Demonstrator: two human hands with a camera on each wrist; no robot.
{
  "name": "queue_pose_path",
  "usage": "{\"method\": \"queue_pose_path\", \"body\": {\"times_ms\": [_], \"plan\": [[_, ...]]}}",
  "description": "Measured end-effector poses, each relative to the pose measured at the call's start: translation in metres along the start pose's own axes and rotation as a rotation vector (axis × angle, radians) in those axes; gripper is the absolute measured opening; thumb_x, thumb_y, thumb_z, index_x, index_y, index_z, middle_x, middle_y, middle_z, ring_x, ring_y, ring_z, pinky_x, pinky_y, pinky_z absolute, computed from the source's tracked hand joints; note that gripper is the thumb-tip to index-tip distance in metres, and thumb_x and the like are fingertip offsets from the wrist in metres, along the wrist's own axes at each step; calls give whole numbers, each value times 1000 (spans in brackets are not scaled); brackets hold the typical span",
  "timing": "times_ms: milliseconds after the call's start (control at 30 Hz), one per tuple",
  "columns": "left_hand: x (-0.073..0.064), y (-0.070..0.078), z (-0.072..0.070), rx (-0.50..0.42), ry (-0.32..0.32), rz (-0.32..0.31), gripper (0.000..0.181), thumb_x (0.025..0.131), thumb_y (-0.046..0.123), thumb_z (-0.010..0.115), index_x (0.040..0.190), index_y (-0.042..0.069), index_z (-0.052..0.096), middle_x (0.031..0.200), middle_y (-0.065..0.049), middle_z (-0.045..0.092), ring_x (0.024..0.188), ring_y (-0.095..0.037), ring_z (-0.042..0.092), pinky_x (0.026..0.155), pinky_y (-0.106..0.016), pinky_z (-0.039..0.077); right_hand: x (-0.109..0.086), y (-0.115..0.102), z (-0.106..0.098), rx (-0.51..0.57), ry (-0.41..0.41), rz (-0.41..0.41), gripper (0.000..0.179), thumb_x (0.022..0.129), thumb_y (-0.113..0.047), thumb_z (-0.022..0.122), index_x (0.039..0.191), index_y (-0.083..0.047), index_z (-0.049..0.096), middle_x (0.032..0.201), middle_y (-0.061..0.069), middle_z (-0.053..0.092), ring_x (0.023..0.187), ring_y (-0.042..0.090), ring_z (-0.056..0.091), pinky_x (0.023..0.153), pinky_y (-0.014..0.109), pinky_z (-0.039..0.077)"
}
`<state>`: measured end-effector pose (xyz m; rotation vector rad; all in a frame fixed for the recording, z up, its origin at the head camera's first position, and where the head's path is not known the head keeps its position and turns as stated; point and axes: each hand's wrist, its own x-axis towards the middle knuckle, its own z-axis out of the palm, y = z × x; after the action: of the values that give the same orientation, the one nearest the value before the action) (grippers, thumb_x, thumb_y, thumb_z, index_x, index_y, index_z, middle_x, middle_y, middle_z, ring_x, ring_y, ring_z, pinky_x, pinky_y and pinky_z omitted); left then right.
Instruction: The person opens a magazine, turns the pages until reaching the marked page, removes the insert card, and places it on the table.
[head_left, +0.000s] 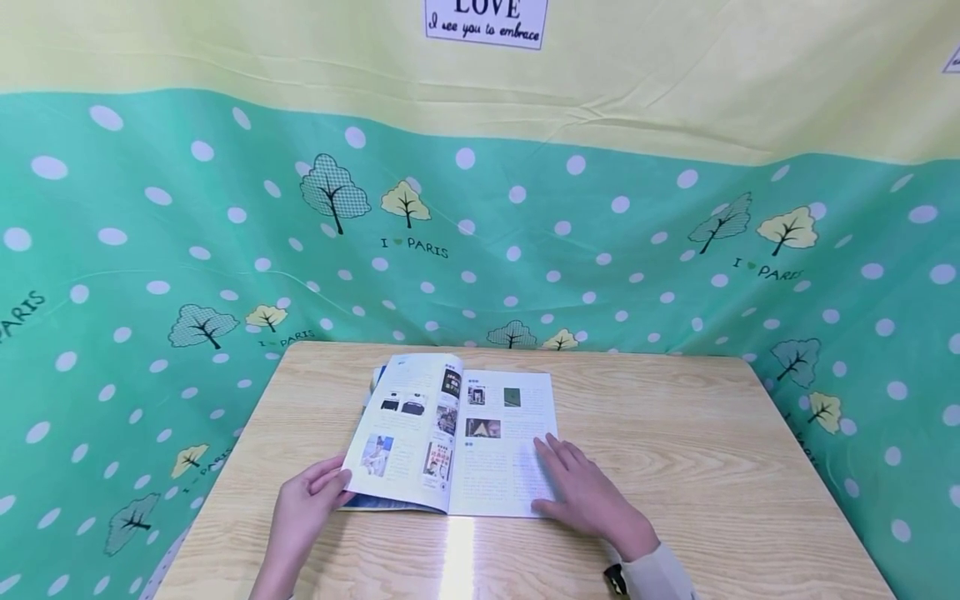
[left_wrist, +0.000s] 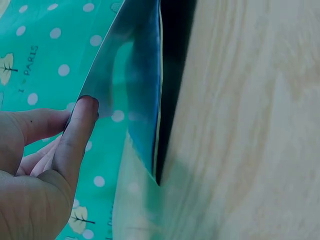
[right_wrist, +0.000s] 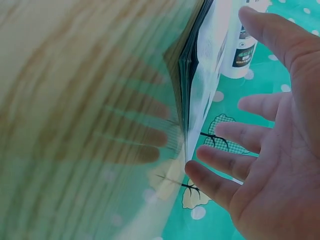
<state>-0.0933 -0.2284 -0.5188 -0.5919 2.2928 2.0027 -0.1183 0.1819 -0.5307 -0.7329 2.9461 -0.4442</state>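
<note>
An open magazine [head_left: 498,475] lies on the wooden table, with pictures and printed text on both pages. My left hand [head_left: 307,504] pinches the lower outer corner of the left page [head_left: 405,492] between thumb and fingers. In the left wrist view that page [left_wrist: 102,70] stands lifted, its edge held by the left hand [left_wrist: 50,155], above a blue sheet or cover [left_wrist: 145,85]. Over the lower right edge of the right page is my right hand [head_left: 585,496], fingers spread. The right wrist view shows the right hand [right_wrist: 272,145] beside the page stack [right_wrist: 187,95], gripping nothing.
The light wooden table [head_left: 675,442] reaches past the magazine on both sides. A green and yellow patterned cloth [head_left: 525,225] hangs behind and around it. A dark band [head_left: 617,578] is at the right wrist, by a pale sleeve [head_left: 660,577].
</note>
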Motion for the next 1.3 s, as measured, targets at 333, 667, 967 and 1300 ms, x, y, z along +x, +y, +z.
{"method": "queue_pose_path", "body": {"times_ms": [333, 667, 967, 1300], "plan": [[3, -11, -5, 33, 14, -22, 39, 98, 3, 60, 134, -11, 54, 119, -28, 65, 89, -20, 72, 79, -27, 61, -1, 2, 5, 22, -77, 4, 99, 83, -57, 74, 155, -3, 32, 157, 24, 30, 140, 48, 32, 114, 61, 33], [7, -20, -9, 56, 31, -39, 41, 97, 4, 63, 133, -13, 53, 116, -28, 66, 87, -18, 72, 78, -25, 61, -1, 4, 8, -3, -125, 12, 99, 81, -59, 76, 154, -6, 36, 158, 22, 30, 142, 46, 29, 112, 62, 35], [8, -25, -11, 49, 27, -50, 41, 96, 3, 64, 132, -14, 53, 116, -28, 67, 87, -18, 72, 78, -27, 62, 0, 4, 8, -3, -130, 17, 94, 81, -59, 76, 152, -7, 41, 158, 21, 31, 142, 46, 29, 112, 61, 35], [8, -26, -15, 36, 19, -40, 42, 97, 5, 64, 132, -15, 52, 119, -30, 65, 88, -18, 72, 79, -28, 62, -1, 3, 5, 3, -126, 18, 91, 82, -57, 76, 150, -7, 44, 157, 21, 33, 142, 46, 30, 111, 61, 36]]}}
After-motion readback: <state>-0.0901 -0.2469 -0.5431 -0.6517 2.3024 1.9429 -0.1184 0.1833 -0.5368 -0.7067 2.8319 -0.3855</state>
